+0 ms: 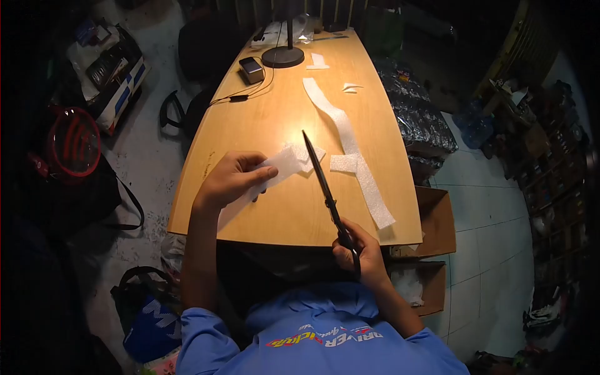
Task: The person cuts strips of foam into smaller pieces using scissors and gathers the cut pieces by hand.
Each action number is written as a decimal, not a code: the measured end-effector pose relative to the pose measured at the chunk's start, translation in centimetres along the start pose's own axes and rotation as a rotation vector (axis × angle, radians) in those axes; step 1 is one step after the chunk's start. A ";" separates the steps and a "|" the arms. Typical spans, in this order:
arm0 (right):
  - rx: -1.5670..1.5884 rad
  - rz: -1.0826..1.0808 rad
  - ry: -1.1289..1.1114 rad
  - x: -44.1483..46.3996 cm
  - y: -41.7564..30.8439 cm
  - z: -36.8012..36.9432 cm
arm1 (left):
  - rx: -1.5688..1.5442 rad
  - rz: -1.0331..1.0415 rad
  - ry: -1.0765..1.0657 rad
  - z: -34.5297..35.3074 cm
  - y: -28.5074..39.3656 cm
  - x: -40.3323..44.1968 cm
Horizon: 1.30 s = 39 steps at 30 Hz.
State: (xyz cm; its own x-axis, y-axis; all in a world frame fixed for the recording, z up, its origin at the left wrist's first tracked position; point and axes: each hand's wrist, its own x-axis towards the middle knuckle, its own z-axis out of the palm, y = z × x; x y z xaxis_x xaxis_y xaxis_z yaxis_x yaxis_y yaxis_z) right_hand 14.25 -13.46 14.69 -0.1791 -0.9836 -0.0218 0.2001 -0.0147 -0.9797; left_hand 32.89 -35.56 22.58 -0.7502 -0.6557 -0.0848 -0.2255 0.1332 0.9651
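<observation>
My left hand [234,178] pinches a strip of white foam sheet [280,167] between thumb and fingers, over the near left part of the table. Small cut foam pieces [307,153] lie just beyond the strip's far end. In my right hand [362,253] is a pair of black scissors [325,187], gripped by the handles near the table's front edge. Their blades look closed and point away from me, to the right of the strip. A long foam strip [344,128] lies on the right side, with a short foam piece [342,164] against it.
The wooden table [262,125] carries a black lamp base [283,57], a dark boxy device [251,70] with a cable, and foam scraps [352,87]. Cardboard boxes [437,219] stand beside its right edge. A chair [172,112] is at the left.
</observation>
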 end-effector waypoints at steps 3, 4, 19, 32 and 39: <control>0.018 -0.060 0.070 0.7 -0.5 0.1 | 0.050 0.025 -0.015 1.5 -1.3 -0.9; -0.023 -0.093 0.114 1.0 -0.8 0.2 | 0.186 0.151 -0.081 2.4 -1.8 -1.2; 0.032 -0.261 0.399 4.9 -2.9 -0.2 | 0.122 0.099 -0.104 4.2 -3.9 -3.1; -0.084 -0.065 -0.037 -2.3 -1.4 -2.2 | 0.128 0.326 0.204 -2.6 0.1 -1.7; -0.014 -0.020 -0.107 -2.2 -1.7 -1.1 | -0.012 0.186 0.091 -0.8 0.7 -0.8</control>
State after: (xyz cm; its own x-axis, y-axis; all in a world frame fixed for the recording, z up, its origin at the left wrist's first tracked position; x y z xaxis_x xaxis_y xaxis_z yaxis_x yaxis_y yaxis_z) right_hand 13.21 -11.12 16.20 -0.0789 -0.9967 0.0184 0.1841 -0.0327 -0.9824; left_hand 33.80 -35.56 23.52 -0.7186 -0.6854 0.1175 -0.0807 0.2499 0.9649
